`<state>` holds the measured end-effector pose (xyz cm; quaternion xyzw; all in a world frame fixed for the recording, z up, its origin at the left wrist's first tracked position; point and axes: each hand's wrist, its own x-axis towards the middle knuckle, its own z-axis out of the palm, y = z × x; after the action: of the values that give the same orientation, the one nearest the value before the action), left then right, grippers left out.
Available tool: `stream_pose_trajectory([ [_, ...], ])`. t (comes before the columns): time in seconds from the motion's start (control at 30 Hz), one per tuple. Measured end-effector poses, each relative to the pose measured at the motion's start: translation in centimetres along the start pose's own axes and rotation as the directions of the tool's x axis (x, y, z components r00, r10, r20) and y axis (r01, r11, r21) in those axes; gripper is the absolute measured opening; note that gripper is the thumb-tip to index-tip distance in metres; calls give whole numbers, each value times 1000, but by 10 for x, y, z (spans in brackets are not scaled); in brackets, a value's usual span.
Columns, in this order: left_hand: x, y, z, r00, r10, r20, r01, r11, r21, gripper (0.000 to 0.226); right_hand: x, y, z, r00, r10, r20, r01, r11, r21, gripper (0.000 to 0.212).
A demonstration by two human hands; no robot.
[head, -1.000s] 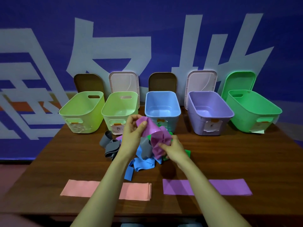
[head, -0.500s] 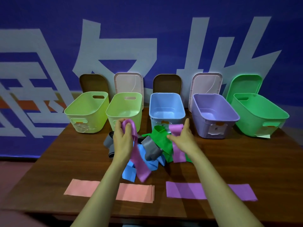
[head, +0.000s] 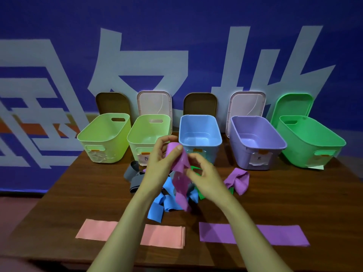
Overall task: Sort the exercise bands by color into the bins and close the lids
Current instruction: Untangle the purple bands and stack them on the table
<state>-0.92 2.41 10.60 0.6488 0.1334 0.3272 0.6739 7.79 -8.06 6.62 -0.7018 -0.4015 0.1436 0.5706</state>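
Note:
My left hand point(head: 160, 165) holds up a purple band point(head: 181, 181), thumb on its top fold, and the band hangs over the pile. My right hand point(head: 206, 179) pinches the same band's right edge. The pile beneath has blue bands point(head: 163, 203), grey bands point(head: 133, 177) and a green band point(head: 196, 171), partly hidden by my hands. A second crumpled purple band point(head: 237, 179) lies to the right. Five open bins stand in a row behind: yellow-green point(head: 104, 138), pale green point(head: 145, 134), blue point(head: 199, 134), purple point(head: 255, 140) and green point(head: 310, 142).
Lids lean on the blue wall behind the bins: brown point(head: 112, 103), pinkish point(head: 154, 103), brown point(head: 200, 104), pinkish point(head: 247, 105), green point(head: 294, 105). A flat pink band point(head: 163, 235) and a flat purple band point(head: 282, 235) lie near the wooden table's point(head: 294, 197) front edge.
One purple band has been dropped on the table to the right of the pile. My right hand moved back left to the band that my left hand holds up.

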Motion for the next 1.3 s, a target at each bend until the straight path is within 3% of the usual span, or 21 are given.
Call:
stream_pose_trajectory([
  [0.07, -1, 5, 2, 999, 37, 0, -37, 998, 54, 14, -2, -5, -6, 995, -26, -101, 25, 1000, -12, 20],
  [0.23, -3, 14, 5, 998, 69, -2, -68, 986, 150, 8, -9, -21, -32, 951, -90, -295, 94, 996, -2, 37],
  [0.5, -13, 32, 16, 980, 61, 189, -54, 998, -41, 19, -17, -45, -62, 913, -138, -385, 141, 990, -21, 21],
  [0.6, -15, 42, 20, 943, 132, 306, -96, 987, -130, 43, -20, -46, -71, 928, -109, -357, 97, 994, -53, 11],
  [0.67, -18, 51, 28, 943, 166, 288, -153, 986, -68, 45, -24, -49, -73, 936, -106, -335, 97, 994, -43, 17],
  [0.8, -26, 65, 42, 963, 210, 168, -211, 977, -14, 33, -35, -57, -77, 937, -86, -338, 87, 996, -11, 21],
  [1.0, -37, 69, 48, 929, 352, 111, -369, 898, 242, 15, -55, -75, -80, 909, -135, -395, 178, 981, 73, 14],
  [1.1, -44, 69, 48, 895, 433, 107, -441, 827, 348, 10, -65, -87, -78, 900, -249, -357, 256, 966, -28, 12],
  [1.2, -50, 71, 46, 892, 445, 80, -442, 822, 359, 6, -70, -99, -77, 877, -358, -319, 291, 926, -240, 10],
  [1.3, -57, 73, 44, 894, 443, 68, -439, 832, 340, 4, -72, -110, -76, 883, -388, -265, 311, 906, -289, 2],
])
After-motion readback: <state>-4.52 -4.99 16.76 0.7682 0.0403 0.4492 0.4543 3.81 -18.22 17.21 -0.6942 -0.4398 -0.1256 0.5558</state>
